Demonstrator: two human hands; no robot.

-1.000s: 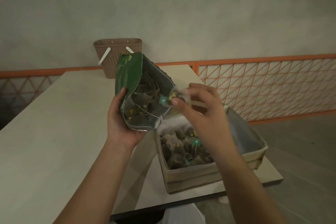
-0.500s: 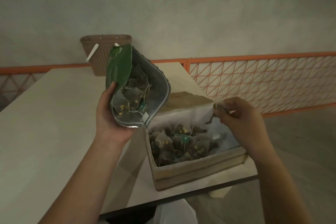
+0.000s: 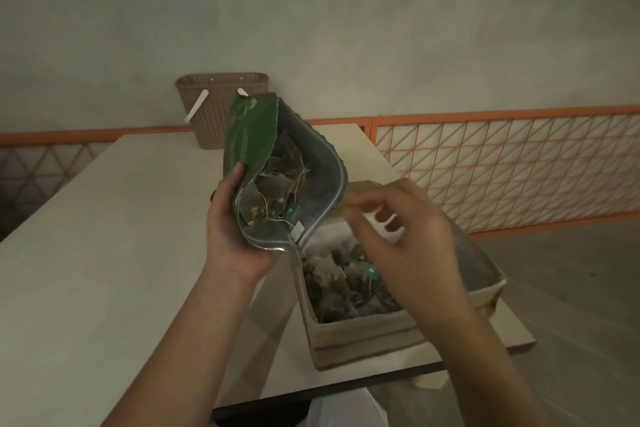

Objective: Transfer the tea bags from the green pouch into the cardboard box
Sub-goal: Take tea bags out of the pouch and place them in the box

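Observation:
My left hand (image 3: pixel 231 233) grips the green pouch (image 3: pixel 250 135) from below and holds it up above the table, tilted, with its silver-lined mouth open toward me. Several tea bags (image 3: pixel 273 191) with strings and green tags lie inside the pouch. The cardboard box (image 3: pixel 363 340) stands at the table's right front corner, and several tea bags (image 3: pixel 330 274) are piled in its left part. My right hand (image 3: pixel 405 246) hovers over the box just right of the pouch's mouth, blurred, fingers loosely curled, with nothing visible in it.
A brown perforated basket (image 3: pixel 211 107) stands at the far end of the pale table (image 3: pixel 121 236), behind the pouch. An orange mesh railing (image 3: pixel 502 163) runs along the right side and back. The floor lies beyond the table's right edge.
My right hand carried a tea bag from the pouch to the box's right side, released it, and has swung back left toward the pouch. The left hand keeps holding the pouch.

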